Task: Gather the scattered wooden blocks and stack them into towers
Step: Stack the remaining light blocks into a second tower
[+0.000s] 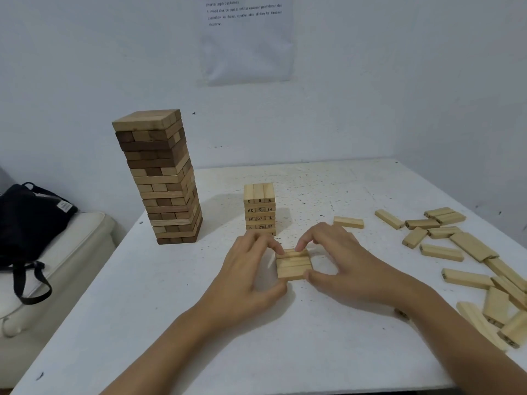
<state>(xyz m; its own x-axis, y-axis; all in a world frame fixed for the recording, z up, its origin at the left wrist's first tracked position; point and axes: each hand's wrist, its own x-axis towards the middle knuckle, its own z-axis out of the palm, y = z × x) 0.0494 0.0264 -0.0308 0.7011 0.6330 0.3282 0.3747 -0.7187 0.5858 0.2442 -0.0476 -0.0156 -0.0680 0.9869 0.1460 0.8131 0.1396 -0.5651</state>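
Three pale wooden blocks point(293, 265) lie side by side as a flat row on the white table point(199, 323). My left hand point(251, 276) grips the row's left end between thumb and fingers. My right hand point(339, 260) pinches its right end, index finger on the far block and thumb at the near corner. Just behind stands a short tower of numbered pale blocks point(259, 208). A tall tower of mixed dark and light blocks point(162, 178) rises at the left. Several loose pale blocks point(467, 252) lie scattered on the right.
One single block point(348, 222) lies just beyond my right hand. A black bag point(31, 220) rests on a cream cushion point(57, 269) left of the table. A white wall with a taped paper sheet point(245, 38) closes off the back.
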